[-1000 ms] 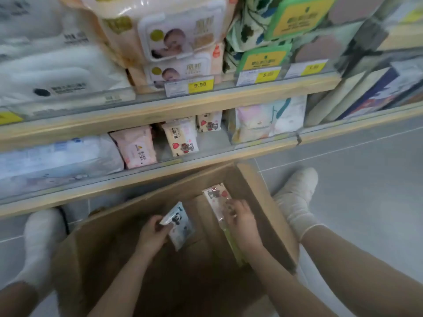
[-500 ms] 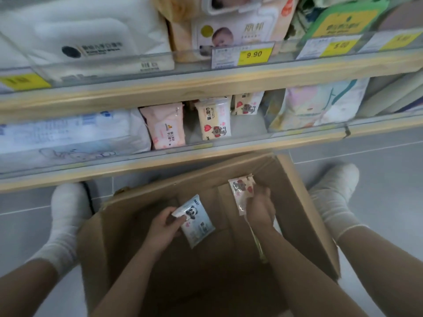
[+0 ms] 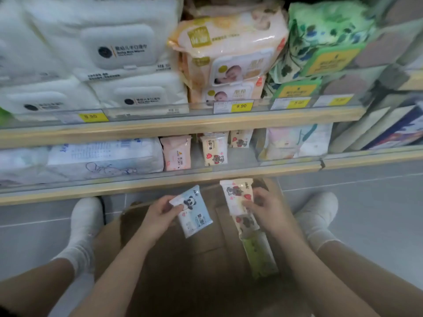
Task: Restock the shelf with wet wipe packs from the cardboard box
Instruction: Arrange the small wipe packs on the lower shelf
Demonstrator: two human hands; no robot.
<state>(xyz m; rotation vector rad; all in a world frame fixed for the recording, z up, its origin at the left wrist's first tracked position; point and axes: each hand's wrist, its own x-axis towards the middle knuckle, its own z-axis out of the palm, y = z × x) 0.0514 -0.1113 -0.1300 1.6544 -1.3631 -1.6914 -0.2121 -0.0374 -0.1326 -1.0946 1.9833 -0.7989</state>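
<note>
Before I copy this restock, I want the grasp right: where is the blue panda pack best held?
Pinch the blue panda pack at its upper-left corner from the left, as the left hand does: it is flat and thin, tilted, and its lower-right end hangs free over the cardboard box.

My cardboard box [image 3: 160,248] sits on the grey tiled floor [image 3: 366,213] between my 2 white-socked feet [image 3: 84,227]. On the lower shelf [image 3: 160,177] beyond it, a big white pack [image 3: 103,156] lies at the left, then a pink pack [image 3: 177,153], 2 cream bear packs [image 3: 215,150] and a pastel pack [image 3: 295,143] at the right. The upper shelf [image 3: 183,124] carries stacked white packs [image 3: 137,97], peach baby packs [image 3: 231,72] and green leafy packs [image 3: 320,42].
</note>
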